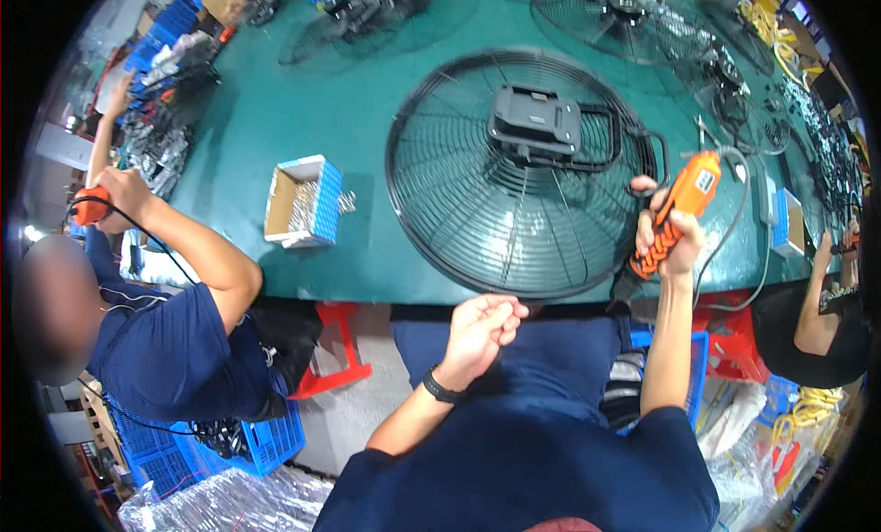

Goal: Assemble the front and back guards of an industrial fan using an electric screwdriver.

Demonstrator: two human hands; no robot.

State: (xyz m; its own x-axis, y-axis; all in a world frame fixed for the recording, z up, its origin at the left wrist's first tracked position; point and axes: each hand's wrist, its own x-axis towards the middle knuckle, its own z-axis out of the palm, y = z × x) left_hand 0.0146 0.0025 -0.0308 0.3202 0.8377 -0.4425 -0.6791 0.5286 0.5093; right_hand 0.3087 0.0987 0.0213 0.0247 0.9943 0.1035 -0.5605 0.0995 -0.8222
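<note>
Left of the black fan (521, 172), here's a box (325, 206) of small metal pieces; just off the fan's near rim, the left hand (485, 332) curls, can't tell if it's pinching anything; by the fan's right edge, the right hand (676, 243) grips an orange power tool (696, 185)!

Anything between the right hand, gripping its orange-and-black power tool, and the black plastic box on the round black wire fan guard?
Yes, in this view: the black tubular loop handle lies between the box and the right hand. One view can't settle height clearance.
</note>
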